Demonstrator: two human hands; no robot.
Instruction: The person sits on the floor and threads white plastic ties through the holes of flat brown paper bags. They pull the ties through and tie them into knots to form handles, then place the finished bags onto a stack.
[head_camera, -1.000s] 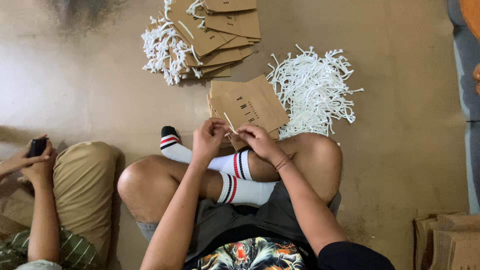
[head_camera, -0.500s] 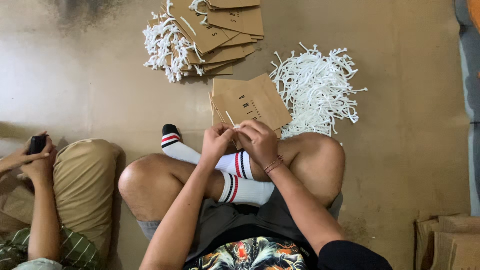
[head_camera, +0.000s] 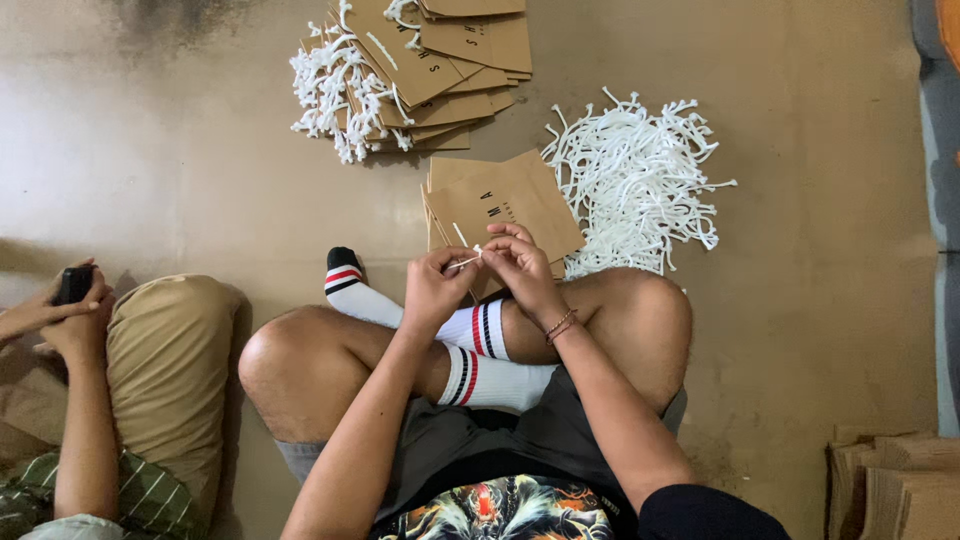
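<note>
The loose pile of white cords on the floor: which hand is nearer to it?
Right. The right hand sits just left of the loose pile of white cords; the left hand is farther left, beyond it.

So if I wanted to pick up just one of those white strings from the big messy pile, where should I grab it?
Probably by a loose end. At the right edge of the white string pile, several cords stick out alone over bare floor. Pinch one tip there, coming from the right, and pull sideways. In the middle they cross and tangle, so you would likely lift a clump.
</note>
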